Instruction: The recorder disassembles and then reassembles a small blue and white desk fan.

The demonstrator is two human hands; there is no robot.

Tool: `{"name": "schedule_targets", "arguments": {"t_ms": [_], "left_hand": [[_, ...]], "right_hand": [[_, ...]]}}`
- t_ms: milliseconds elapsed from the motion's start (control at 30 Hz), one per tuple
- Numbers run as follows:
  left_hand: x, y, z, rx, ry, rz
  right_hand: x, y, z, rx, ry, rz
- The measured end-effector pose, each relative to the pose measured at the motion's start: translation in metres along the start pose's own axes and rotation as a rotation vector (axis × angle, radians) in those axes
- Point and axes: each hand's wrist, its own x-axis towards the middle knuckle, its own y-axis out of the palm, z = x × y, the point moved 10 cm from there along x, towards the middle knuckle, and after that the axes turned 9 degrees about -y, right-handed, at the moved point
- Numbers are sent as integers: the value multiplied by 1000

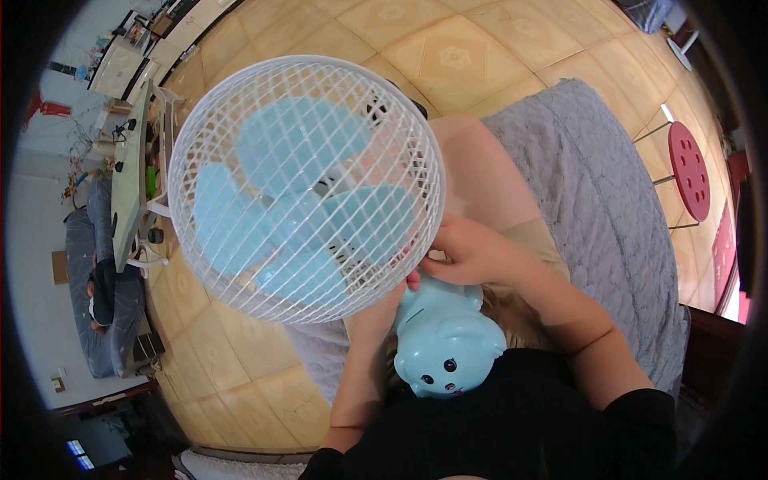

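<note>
An electric fan lies across my lap. Its round white wire guard [308, 60] faces up and covers light blue blades [304, 144]. The glossy light blue base [452, 352], shaped like a cartoon animal with ears and black eyes, rests against my black shirt. My left hand [390, 308] holds the lower right edge of the fan; the guard hides most of its fingers, and only reddish fingertips show at the rim. Beside it, my right hand [464, 252] is closed in a pinch at the guard's rim, just above the base. What its fingertips hold is too small to tell.
A grey quilted cover [584, 192] lies under my legs. A round red stool [690, 172] stands at the right. At the left are a long table [132, 184] and a person [100, 296] on a grey sofa [88, 336]. Beige tiles [456, 60] cover the floor.
</note>
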Motion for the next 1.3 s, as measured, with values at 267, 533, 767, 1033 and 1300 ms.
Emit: {"name": "schedule_targets", "arguments": {"t_ms": [267,533,767,1033,1300], "left_hand": [[0,-1,23,-30,20,46],[-6,-9,49,-383,-49,20],[-12,-6,26,-201,7,19],[-8,-3,25,-378,18,108],[-9,-9,44,-359,-102,-27]], "right_hand": [[-19,-2,29,-122,302,237],[-15,10,52,-80,121,168],[-7,17,61,-16,-2,144],[-6,15,67,44,-53,72],[-4,31,63,257,-58,297]]}}
